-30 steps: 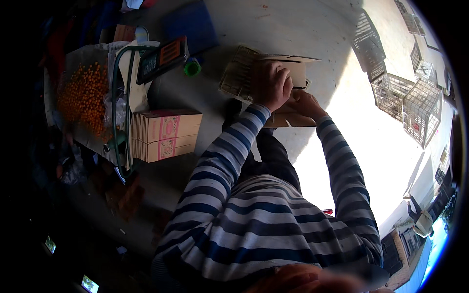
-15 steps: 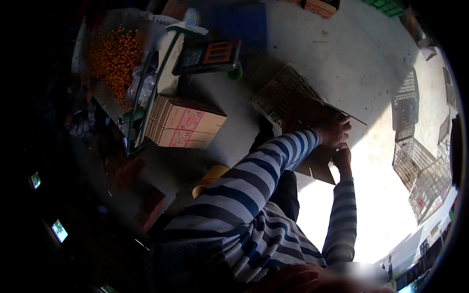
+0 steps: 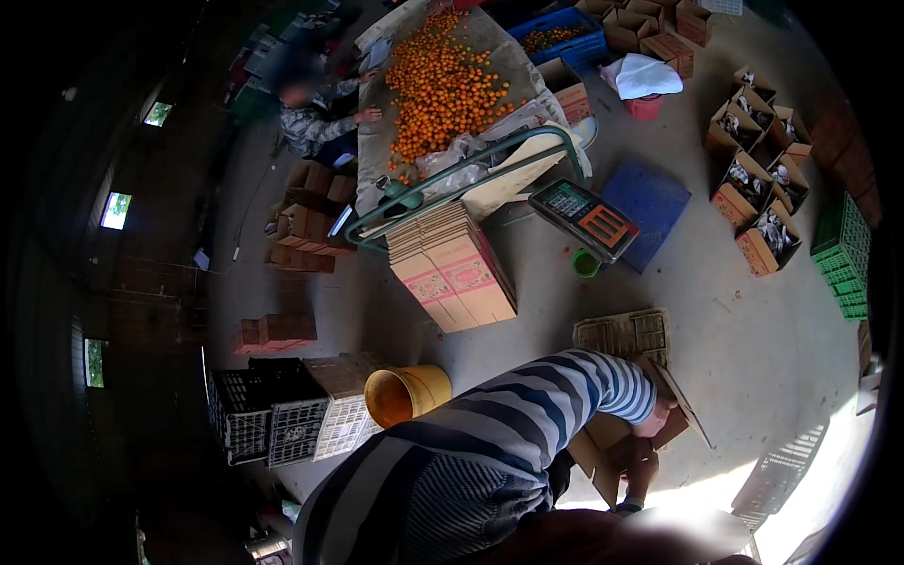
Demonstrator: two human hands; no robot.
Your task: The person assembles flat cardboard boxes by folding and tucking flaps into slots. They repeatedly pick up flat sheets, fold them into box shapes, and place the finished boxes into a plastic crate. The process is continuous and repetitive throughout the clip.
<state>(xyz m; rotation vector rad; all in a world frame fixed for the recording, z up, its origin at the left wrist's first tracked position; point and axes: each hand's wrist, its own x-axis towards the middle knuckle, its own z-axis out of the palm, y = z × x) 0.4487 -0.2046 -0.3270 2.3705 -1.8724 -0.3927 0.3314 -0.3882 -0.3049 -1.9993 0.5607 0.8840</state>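
A partly folded cardboard box (image 3: pixel 603 435) stands low at the lower right, its flaps sticking out at angles. My left hand (image 3: pixel 656 418), at the end of a striped sleeve, grips the box at its upper side beside a raised flap (image 3: pixel 686 403). Just below it, my right hand (image 3: pixel 642 465) closes on the near side of the same box. Some fingertips of both hands are hidden by the cardboard and shadow. A beige plastic crate (image 3: pixel 621 331) lies behind the box, partly covered by my left arm.
Flat cartons (image 3: pixel 452 273) stand stacked beside a table (image 3: pixel 372 155) of small orange fruit (image 3: pixel 443 89), where another person (image 3: pixel 315 118) works. A scale (image 3: pixel 584 221), a yellow bucket (image 3: pixel 419 391), crates (image 3: pixel 297 428), open filled boxes (image 3: pixel 767 245) and green crates (image 3: pixel 843 254) stand around.
The view has swung, bringing the fruit table, the other person and the filled boxes into sight. Both hands stay on the cardboard box, now lower in the picture.
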